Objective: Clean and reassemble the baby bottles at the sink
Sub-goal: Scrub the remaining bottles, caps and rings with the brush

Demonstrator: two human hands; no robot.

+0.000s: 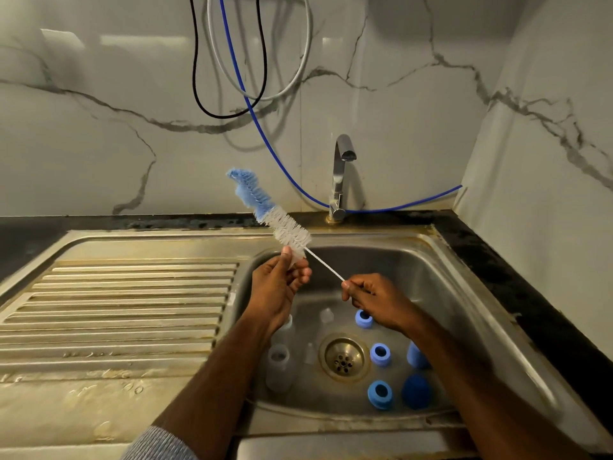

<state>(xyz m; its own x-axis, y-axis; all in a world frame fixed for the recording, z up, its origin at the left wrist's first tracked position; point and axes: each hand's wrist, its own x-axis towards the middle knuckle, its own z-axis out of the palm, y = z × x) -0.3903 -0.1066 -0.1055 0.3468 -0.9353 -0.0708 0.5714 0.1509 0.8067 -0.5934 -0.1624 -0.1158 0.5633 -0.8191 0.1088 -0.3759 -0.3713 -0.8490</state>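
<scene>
Bottles (279, 366) in sink (441, 280), below hands

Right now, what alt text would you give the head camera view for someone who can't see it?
Two hands hold a bottle brush above a steel sink: the left hand pinches its bristles, the right hand its wire handle. Clear bottles and blue rings lie in the basin below a tap that is off.

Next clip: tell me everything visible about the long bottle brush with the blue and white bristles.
The long bottle brush with blue and white bristles is held in the air over the steel sink, tilted, head up and to the left. Blue, somewhat bent bristles form its tip and white ones sit below, on a thin twisted wire stem. The left hand pinches the lower white bristles; the right hand pinches the stem's end.
</scene>
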